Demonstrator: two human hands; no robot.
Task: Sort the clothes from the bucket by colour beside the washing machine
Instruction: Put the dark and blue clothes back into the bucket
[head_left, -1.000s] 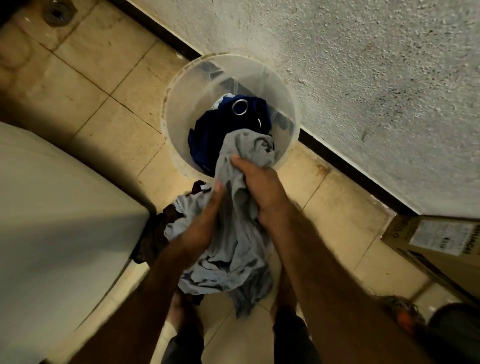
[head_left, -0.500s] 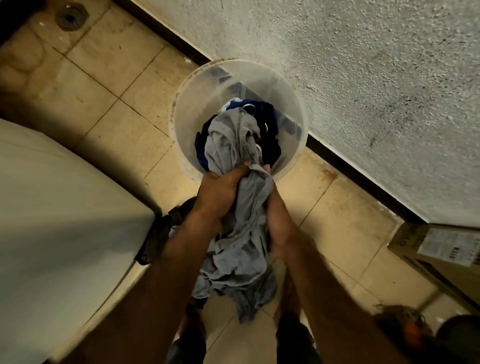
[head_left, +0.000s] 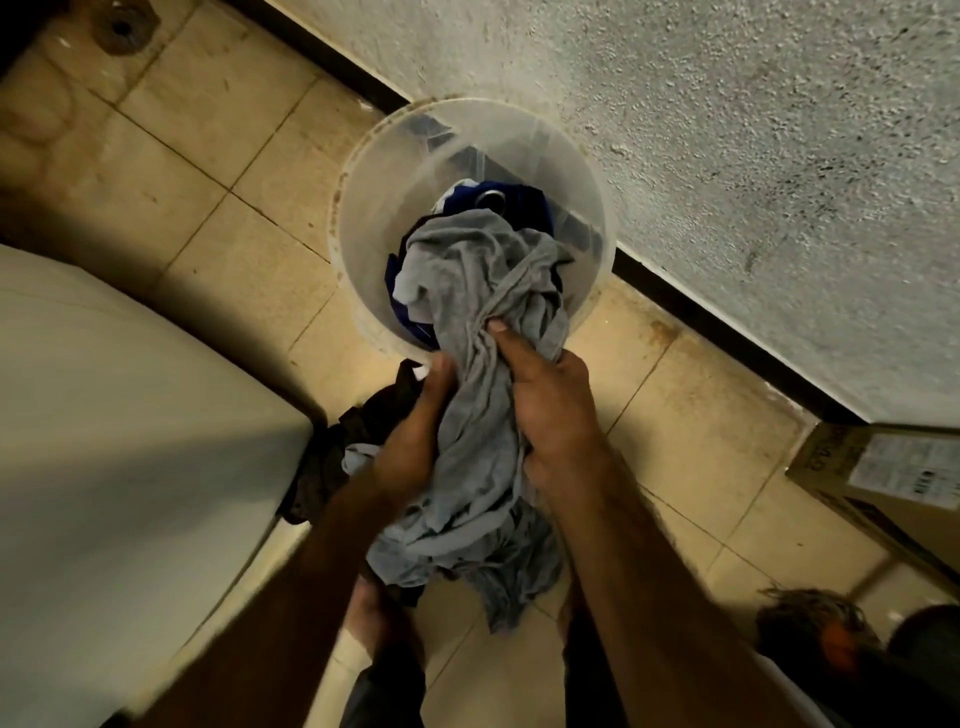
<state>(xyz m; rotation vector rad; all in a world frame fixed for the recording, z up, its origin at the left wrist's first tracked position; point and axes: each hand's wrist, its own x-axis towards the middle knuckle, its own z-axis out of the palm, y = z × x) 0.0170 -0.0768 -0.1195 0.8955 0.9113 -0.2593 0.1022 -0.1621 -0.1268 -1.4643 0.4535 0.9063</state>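
A translucent bucket (head_left: 374, 218) stands on the tiled floor against the wall. Inside it lies a dark blue garment (head_left: 511, 200) with a metal ring. A crumpled grey garment (head_left: 467, 431) hangs from the bucket's mouth down toward my feet. My left hand (head_left: 415, 441) grips its left side just below the bucket's rim. My right hand (head_left: 550, 400) grips its right side, thumb pressed into the folds. A dark pile of clothes (head_left: 343, 441) lies on the floor beside the washing machine (head_left: 130, 441), partly hidden by my left arm.
The rough plastered wall (head_left: 727, 156) runs diagonally behind the bucket. A cardboard box (head_left: 883, 473) sits at the right. A floor drain (head_left: 122, 26) is at the top left. A mop-like bundle (head_left: 810, 623) lies at the bottom right. My feet stand below the garment.
My hands have shifted along the grey garment, gathering it; the left hand now sits lower on its left side and the right hand higher. More bunched cloth rests over the bucket.
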